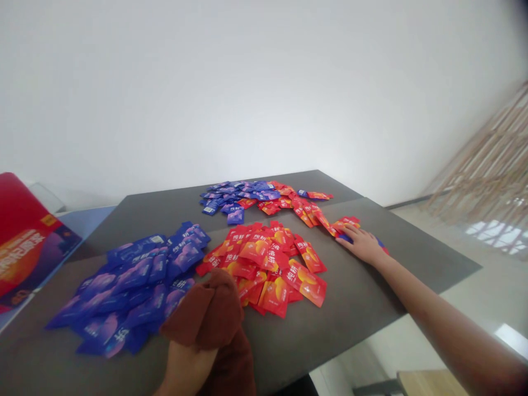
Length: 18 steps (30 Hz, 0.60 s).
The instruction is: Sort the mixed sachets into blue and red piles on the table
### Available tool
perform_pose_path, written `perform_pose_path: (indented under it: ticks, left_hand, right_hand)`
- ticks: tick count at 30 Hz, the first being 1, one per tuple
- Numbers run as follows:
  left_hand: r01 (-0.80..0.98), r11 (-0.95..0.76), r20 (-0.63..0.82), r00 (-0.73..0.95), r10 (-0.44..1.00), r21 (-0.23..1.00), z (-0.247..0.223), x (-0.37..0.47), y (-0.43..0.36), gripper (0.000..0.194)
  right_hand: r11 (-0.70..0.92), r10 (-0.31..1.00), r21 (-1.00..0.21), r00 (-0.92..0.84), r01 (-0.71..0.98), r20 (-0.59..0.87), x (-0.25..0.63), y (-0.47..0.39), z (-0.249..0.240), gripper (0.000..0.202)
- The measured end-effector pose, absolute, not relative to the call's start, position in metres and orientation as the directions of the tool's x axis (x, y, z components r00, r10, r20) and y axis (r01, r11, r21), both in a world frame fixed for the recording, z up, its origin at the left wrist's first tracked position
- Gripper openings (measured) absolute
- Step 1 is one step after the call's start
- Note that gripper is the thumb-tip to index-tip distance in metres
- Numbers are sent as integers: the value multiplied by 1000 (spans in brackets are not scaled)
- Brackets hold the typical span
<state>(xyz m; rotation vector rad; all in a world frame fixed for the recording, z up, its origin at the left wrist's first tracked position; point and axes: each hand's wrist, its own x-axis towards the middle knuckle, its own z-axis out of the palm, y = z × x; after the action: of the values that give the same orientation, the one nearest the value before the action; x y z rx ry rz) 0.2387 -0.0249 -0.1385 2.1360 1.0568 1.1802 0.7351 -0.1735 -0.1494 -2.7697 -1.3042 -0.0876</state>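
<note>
My right hand (363,245) reaches over the right side of the dark table (358,308), its fingers spread flat on red and blue sachets. My left hand (190,363) is at the bottom, with bunched brown cloth (210,311) covering its fingers, so its grip is hidden. Just beyond the cloth lies a heap of red sachets (274,294). A larger heap of blue sachets (140,275) is to the left. Farther back are blue sachets (235,214) and a trail of red ones (303,212) leading towards my right hand.
A red and blue printed package (25,242) stands at the far left, by a pale blue surface (97,217). The table's far edge is near a white wall (264,99). Slatted wooden pieces (487,154) are beyond the table on the right, and a light wooden surface (431,382) shows below.
</note>
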Motion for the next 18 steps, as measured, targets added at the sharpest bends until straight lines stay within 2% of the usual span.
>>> perform_pose_path:
  ticks: [7, 12, 15, 18]
  left_hand:
    - [222, -611, 502, 397, 768, 760, -104, 258, -43, 42]
    - [208, -658, 540, 423, 728, 724, -105, 256, -39, 43]
    - [220, -697, 582, 415, 700, 682, -110, 254, -32, 49]
    - [228, -723, 600, 427, 676, 653, -113, 254, -28, 46]
  right_hand:
    - [-495, 847, -109, 507, 862, 161, 715, -208, -161, 56]
    - [-566, 752, -305, 631, 766, 192, 709, -198, -140, 61]
    - [-624, 703, -295, 685, 724, 194, 712, -194, -129, 61]
    - [-646, 699, -277, 697, 712, 162, 715, -191, -125, 66]
